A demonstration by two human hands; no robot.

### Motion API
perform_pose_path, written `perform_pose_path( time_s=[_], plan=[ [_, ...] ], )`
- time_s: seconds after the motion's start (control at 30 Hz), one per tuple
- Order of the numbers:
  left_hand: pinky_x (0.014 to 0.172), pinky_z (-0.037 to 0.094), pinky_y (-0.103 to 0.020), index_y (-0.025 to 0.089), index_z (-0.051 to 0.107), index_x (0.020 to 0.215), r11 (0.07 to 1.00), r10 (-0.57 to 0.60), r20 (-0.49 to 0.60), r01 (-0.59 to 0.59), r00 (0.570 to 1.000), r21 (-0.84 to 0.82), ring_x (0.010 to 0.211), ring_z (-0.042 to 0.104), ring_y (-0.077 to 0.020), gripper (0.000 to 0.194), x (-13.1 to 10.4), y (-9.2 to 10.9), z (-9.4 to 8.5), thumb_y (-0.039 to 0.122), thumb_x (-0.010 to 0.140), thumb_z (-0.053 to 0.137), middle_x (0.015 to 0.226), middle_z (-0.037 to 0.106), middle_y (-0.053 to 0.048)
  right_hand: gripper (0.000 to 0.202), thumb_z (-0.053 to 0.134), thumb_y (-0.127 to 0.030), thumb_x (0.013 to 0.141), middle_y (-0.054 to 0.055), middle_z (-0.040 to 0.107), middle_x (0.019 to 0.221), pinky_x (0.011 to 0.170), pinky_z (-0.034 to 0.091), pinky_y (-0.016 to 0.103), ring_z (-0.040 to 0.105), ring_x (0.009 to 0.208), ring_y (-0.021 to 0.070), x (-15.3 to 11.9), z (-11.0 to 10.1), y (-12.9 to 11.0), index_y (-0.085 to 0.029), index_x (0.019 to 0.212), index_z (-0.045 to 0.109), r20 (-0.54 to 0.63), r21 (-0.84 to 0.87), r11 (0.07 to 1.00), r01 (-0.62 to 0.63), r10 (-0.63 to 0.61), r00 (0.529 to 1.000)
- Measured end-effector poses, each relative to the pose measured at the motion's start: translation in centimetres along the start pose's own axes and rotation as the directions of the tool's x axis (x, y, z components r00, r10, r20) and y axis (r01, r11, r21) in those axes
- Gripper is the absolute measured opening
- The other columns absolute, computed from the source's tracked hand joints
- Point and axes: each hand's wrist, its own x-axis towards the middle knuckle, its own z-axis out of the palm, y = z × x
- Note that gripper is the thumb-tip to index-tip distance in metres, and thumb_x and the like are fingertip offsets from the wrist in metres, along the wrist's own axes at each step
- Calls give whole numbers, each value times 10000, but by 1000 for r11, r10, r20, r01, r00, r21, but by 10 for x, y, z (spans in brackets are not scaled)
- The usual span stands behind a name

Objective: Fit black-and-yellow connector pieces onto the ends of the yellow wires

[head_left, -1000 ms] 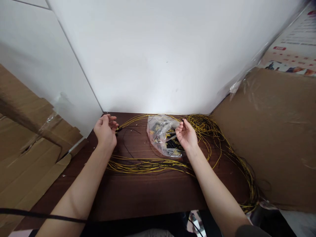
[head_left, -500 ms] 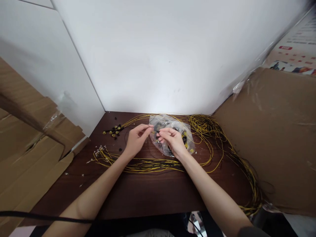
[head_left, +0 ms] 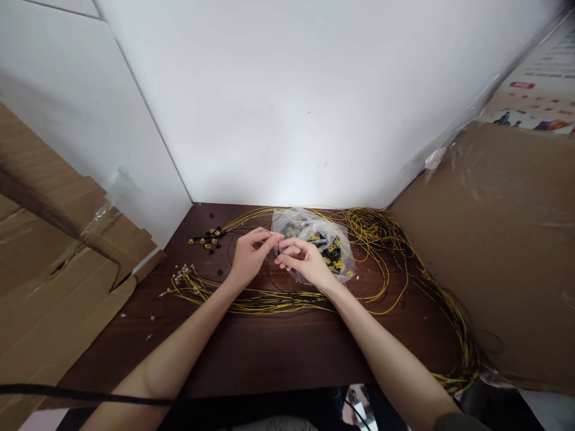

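My left hand (head_left: 250, 256) is closed in a pinch on a thin dark wire (head_left: 268, 231), whose end is hidden at the fingertips. Beside it, my right hand (head_left: 306, 261) pinches a small black connector piece (head_left: 278, 248). The fingertips of both hands almost meet; I cannot tell whether wire and piece are joined. Just behind and under my right hand lies an open clear plastic bag (head_left: 293, 218) with many small black and yellow parts (head_left: 333, 257) in it.
Yellow and black wires (head_left: 269, 302) run across the brown table (head_left: 278, 353) in front of my hands. A tangled wire coil (head_left: 366, 224) lies at the back right. Black-and-yellow connector ends (head_left: 209, 238) rest at the left. Cardboard (head_left: 489, 251) borders the right side.
My right hand has shifted left and slightly down, closer to my left fingertips. The black piece now points upright between the hands, and more of the bag's contents shows.
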Motion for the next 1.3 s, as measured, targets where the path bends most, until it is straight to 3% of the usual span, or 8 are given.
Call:
perform_pose_path(
  time_s=[0.07, 0.17, 0.37, 0.63, 0.83, 1.07, 1.2, 1.3],
  plan=[
    [670, 441, -249, 202, 734, 773, 999, 45, 52, -46, 998, 18, 732, 561, -150, 144, -2, 1, 2, 257, 780, 601, 753, 608, -39, 257, 707, -329, 666, -12, 682, 662, 502, 449, 193, 590, 542, 94, 0, -1, 1, -182, 857, 616, 22, -9, 1000, 20, -19, 1000],
    [580, 441, -231, 221, 705, 947, 1000, 2, 120, -1, 993, -12, 684, 531, -134, 211, -5, 0, 7, 274, 762, 619, 794, 547, -32, 226, 697, -354, 679, -18, 659, 605, 488, 445, 193, 571, 509, 91, 1, -3, -1, -175, 789, 615, 9, -17, 999, 33, -33, 999],
    [592, 461, -219, 217, 555, 1145, 994, -86, 177, 96, 980, -53, 720, 559, -131, 495, -10, -6, 14, 276, 678, 707, 891, 580, -37, 174, 719, -325, 660, -20, 637, 639, 500, 421, 203, 502, 495, 74, 2, -7, -4, -176, 637, 631, -188, -58, 992, 112, -121, 975],
    [702, 491, -287, 162, 670, 884, 989, -104, 170, 121, 980, -90, 749, 637, -184, 189, -11, -7, 13, 298, 762, 624, 799, 685, -63, 178, 693, -363, 685, -13, 599, 585, 515, 415, 226, 501, 525, 100, 0, -8, -11, -185, 694, 699, -228, -71, 992, 104, -118, 966],
    [626, 472, -271, 160, 699, 845, 997, -47, 127, 40, 991, 59, 677, 617, -176, 184, -9, -3, 10, 307, 756, 631, 770, 697, -61, 187, 708, -356, 670, -14, 576, 567, 489, 388, 221, 473, 502, 90, 3, -13, -10, -170, 668, 689, -353, -42, 990, 132, -138, 926],
    [558, 387, -232, 170, 697, 870, 923, 159, 113, -188, 981, 336, 567, 495, -114, 165, -5, 0, 0, 275, 801, 590, 654, 610, -17, 225, 717, -363, 660, -14, 573, 641, 486, 362, 211, 424, 486, 54, 8, -29, -13, -152, 650, 638, -568, 95, 952, 290, -187, 802],
    [553, 353, -232, 177, 683, 884, 871, 231, 116, -258, 966, 418, 550, 446, -105, 160, -2, -2, -6, 265, 828, 561, 597, 525, 12, 248, 734, -361, 630, -27, 551, 650, 467, 344, 203, 407, 476, 42, 9, -38, -17, -154, 620, 598, -675, 151, 927, 342, -156, 721],
    [553, 352, -230, 178, 679, 900, 847, 252, 120, -279, 960, 453, 554, 456, -103, 160, -2, -3, -6, 259, 833, 559, 606, 528, 13, 242, 731, -369, 630, -37, 536, 632, 460, 347, 198, 412, 474, 45, 10, -41, -17, -161, 661, 612, -659, 192, 927, 322, -122, 742]
  ],
)
